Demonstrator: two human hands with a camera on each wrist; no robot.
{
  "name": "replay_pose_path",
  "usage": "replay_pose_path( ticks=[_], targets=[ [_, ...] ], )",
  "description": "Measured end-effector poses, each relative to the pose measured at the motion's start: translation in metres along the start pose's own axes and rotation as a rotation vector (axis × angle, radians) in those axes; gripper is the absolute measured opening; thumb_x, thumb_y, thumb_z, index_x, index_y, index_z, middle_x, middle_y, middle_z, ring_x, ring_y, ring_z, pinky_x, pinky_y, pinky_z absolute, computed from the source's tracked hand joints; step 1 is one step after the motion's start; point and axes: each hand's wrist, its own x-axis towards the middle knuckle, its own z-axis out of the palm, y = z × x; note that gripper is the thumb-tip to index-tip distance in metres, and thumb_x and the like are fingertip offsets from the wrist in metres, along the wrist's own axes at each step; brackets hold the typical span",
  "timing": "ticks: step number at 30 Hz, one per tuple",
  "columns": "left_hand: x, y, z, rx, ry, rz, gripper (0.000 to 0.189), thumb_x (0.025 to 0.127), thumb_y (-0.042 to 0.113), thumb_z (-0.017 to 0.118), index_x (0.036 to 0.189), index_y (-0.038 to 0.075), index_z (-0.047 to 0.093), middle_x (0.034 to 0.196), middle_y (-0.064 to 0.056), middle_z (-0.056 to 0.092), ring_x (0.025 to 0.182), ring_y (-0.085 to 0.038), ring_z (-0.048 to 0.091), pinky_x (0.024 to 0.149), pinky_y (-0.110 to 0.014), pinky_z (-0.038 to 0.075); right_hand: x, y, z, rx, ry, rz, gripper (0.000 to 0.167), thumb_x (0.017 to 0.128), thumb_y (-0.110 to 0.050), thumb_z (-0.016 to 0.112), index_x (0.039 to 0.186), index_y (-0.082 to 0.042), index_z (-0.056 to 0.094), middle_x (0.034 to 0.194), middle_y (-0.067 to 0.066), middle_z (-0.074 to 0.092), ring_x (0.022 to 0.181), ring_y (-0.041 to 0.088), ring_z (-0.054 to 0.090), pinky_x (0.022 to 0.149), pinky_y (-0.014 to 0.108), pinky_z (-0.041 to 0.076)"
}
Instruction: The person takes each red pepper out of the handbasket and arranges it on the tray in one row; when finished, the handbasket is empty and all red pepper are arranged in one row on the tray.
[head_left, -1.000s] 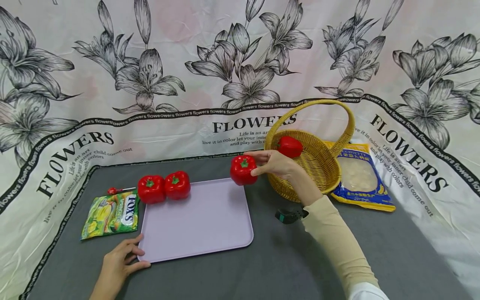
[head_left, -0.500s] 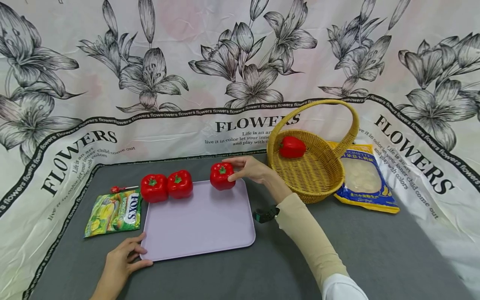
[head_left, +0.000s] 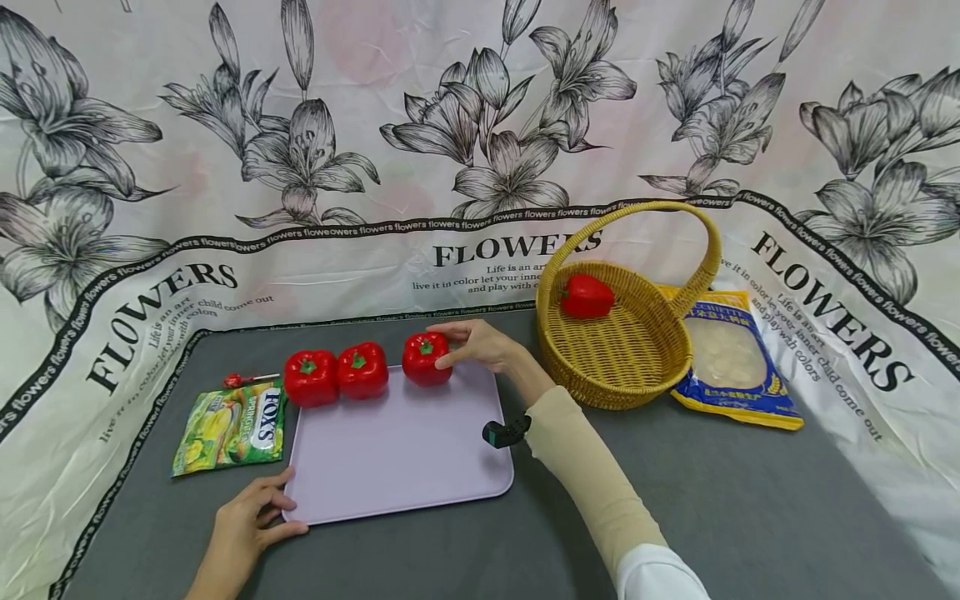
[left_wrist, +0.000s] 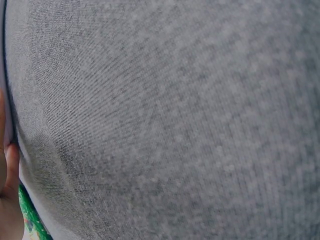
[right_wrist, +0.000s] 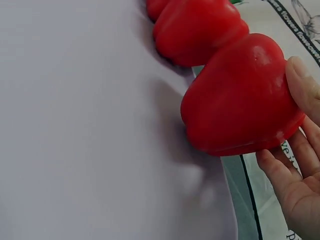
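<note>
My right hand (head_left: 477,344) grips a red bell pepper (head_left: 426,360) between thumb and fingers at the far edge of a pale lilac tray (head_left: 397,458). In the right wrist view that pepper (right_wrist: 240,100) hangs close over the tray, its shadow falling on the surface. To its left, two more red bell peppers stand side by side on the tray's far left part, the nearer one (head_left: 363,371) touching the outer one (head_left: 311,378). My left hand (head_left: 243,529) rests at the tray's near left corner, fingers and thumb at the rim. The left wrist view shows mostly grey cloth, with fingers at its left edge.
A yellow wicker basket (head_left: 622,375) with a tall handle stands at the back right, a red bell pepper (head_left: 587,297) inside. Behind it lies a blue and yellow packet (head_left: 727,358). Left of the tray are a green Fox's bag (head_left: 231,427) and a small red-ended tool (head_left: 234,381).
My right hand has carried the bell pepper leftward from beside the basket to near the two on the tray. The left hand has stayed at the tray corner.
</note>
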Motion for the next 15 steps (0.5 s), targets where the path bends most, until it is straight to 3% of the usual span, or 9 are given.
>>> replay_pose_path(
  ticks=[15],
  targets=[
    [0.0, 0.0, 0.001, -0.002, -0.001, -0.015, 0.03, 0.056, 0.008, 0.089, 0.076, 0.011, 0.066, 0.12, -0.02, 0.064, 0.099, -0.029, 0.065, 0.074, -0.03, 0.058, 0.01, 0.002, 0.017, -0.056, -0.026, 0.034, 0.059, 0.078, 0.008, 0.075, 0.132, -0.007, 0.057, 0.135, 0.009, 0.056, 0.124, 0.023, 0.051, 0.107, 0.037, 0.041]
  ],
)
